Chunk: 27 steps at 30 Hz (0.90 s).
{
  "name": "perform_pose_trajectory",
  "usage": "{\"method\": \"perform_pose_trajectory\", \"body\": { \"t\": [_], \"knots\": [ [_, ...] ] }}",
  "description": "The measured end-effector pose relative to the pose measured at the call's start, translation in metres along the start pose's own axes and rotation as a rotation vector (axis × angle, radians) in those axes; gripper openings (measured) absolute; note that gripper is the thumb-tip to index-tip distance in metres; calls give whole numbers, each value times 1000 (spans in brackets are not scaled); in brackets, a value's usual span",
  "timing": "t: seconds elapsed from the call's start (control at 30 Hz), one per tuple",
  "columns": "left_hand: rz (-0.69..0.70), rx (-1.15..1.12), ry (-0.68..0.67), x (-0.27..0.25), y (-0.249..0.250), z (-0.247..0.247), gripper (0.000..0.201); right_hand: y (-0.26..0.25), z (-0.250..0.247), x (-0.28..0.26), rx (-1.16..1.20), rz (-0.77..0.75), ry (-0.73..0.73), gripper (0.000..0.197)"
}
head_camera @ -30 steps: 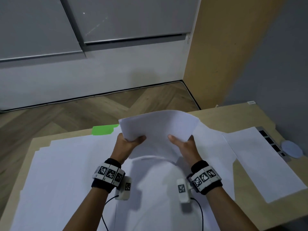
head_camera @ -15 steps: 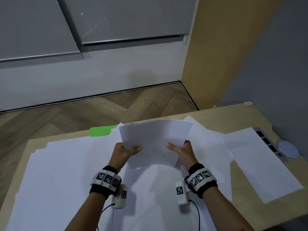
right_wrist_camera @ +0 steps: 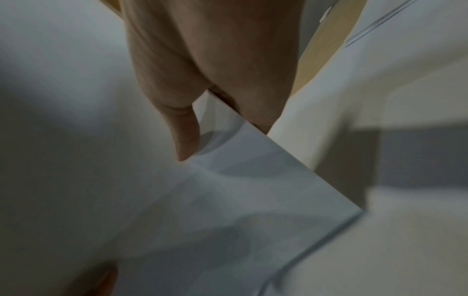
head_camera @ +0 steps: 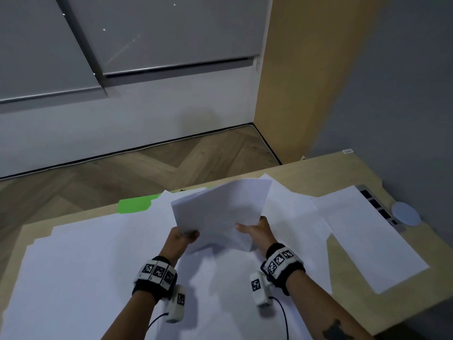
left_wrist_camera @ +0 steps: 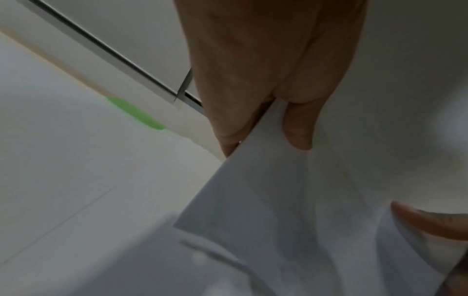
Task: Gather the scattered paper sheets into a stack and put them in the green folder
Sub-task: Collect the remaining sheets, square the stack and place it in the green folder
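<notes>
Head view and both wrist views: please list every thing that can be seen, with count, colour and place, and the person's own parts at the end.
held paper stack: one, white, lifted above the desk, gripped at both lower corners
loose paper sheets: count unclear, white, overlapping across the desk
separate sheet: one, white, right side of the desk
green folder: one, green, far left edge, mostly under sheets
desk: one, light wood
round disc: one, pale grey, right edge
socket strip: one, grey, beside the disc
left hand: grips the stack's left corner
right hand: grips the stack's right corner
</notes>
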<state>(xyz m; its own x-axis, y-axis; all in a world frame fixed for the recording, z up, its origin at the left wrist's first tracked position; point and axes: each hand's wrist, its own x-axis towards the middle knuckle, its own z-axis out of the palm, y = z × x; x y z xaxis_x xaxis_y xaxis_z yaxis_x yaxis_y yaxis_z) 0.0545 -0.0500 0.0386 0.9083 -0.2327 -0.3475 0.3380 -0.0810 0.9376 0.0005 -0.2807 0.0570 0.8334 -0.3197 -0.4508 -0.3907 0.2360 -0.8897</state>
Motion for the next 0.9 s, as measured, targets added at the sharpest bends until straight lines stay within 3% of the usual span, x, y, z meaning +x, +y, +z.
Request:
{"method": "perform_pose_trajectory", "body": {
  "t": [0.13,0.23,0.33,0.37,0.5,0.57,0.67,0.8,0.9],
  "knots": [
    [35,65,-75,14,24,15,11,-18,-20,12,-32,9,61,36],
    [68,77,-82,21,46,39,20,-37,-41,18,-45,-31,54,23],
    [93,106,-114,31,64,71,21,-58,-73,19,-51,-45,81,25],
    [103,123,-125,36,67,83,23,-59,-87,23,-36,-35,91,29],
    [91,200,-152,51,75,137,17,-56,-152,41,-21,-18,130,77],
    [47,223,-184,58,72,169,12,-62,-182,37,-61,0,170,65],
    [9,276,-213,70,59,218,34,-68,-228,30,-103,15,209,41],
    [-42,323,-237,75,40,285,20,-58,-293,39,-169,71,295,37],
    [-118,340,-265,77,26,330,21,-42,-341,53,-212,108,361,54]
  ]
}}
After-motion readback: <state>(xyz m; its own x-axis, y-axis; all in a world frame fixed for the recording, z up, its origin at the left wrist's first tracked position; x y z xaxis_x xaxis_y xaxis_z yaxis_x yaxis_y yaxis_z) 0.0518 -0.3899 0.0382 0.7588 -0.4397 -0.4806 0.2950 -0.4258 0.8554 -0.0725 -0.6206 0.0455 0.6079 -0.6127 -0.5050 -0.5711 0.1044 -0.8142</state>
